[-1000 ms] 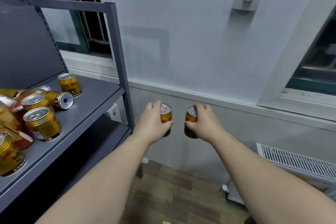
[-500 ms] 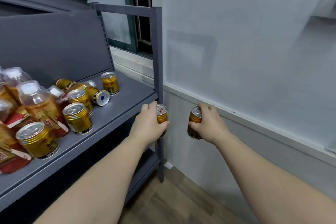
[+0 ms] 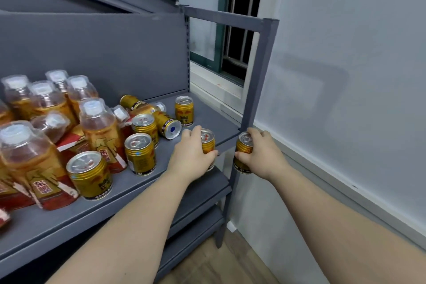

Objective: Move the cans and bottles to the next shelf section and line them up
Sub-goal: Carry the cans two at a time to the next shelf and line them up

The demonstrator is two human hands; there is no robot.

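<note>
A: At the right end of the grey shelf, the left hand is gripping a small gold can, with the fingers and thumb wrapping its side. The can is sitting upright over the shelf's front corner. Whether its base is touching the shelf, I cannot tell: the hand is covering it.

B: And the right hand?

A: It is holding a second gold can, also upright, with the thumb on the near side and the fingers curling over the top edge. This one is hanging just right of the corner post, off the shelf, in front of the pale wall.

B: What is sitting on the shelf itself?

A: More gold cans. A lone can is standing near the back. A tipped can is lying on its side, base facing the camera. Three others are standing upright toward the front. Left of them, clear bottles with white caps and amber drink are crowding together, some upright, some leaning.

B: Surroundings?

A: A barred window is showing behind the post, and a wood floor is showing below.
</note>
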